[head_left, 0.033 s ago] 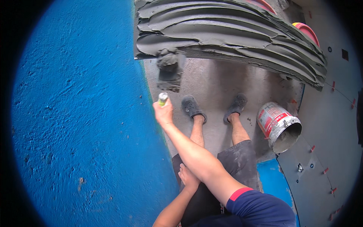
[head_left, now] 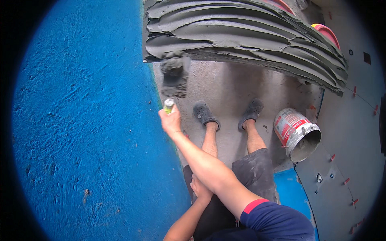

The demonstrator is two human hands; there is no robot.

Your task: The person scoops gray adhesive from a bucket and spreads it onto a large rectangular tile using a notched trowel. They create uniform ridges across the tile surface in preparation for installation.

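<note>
My right hand (head_left: 170, 120) is wrapped around the green handle of a trowel (head_left: 176, 82), whose blade carries grey mortar and looks slightly smeared by motion. The blade's far end meets the near left edge of a large slab (head_left: 148, 56). Thick grey mortar (head_left: 241, 34) covers that slab in long wavy ridges. Below my right forearm, my left hand (head_left: 200, 188) is tucked against my lap with its fingers curled; whatever it might hold is hidden. Close along the left of the trowel runs a rough blue surface (head_left: 88, 120).
A white-and-red bucket (head_left: 297, 134), smeared with mortar, lies tilted to the right of my feet. Grey tiled surface with red clips (head_left: 332, 158) extends along the right. Pink round rims (head_left: 327, 35) show behind the slab. My feet in grey clogs (head_left: 205, 114) stand on the dusty floor.
My right hand and the trowel have shifted slightly to the left, toward the blue surface. The slab, the bucket and my feet stay in place.
</note>
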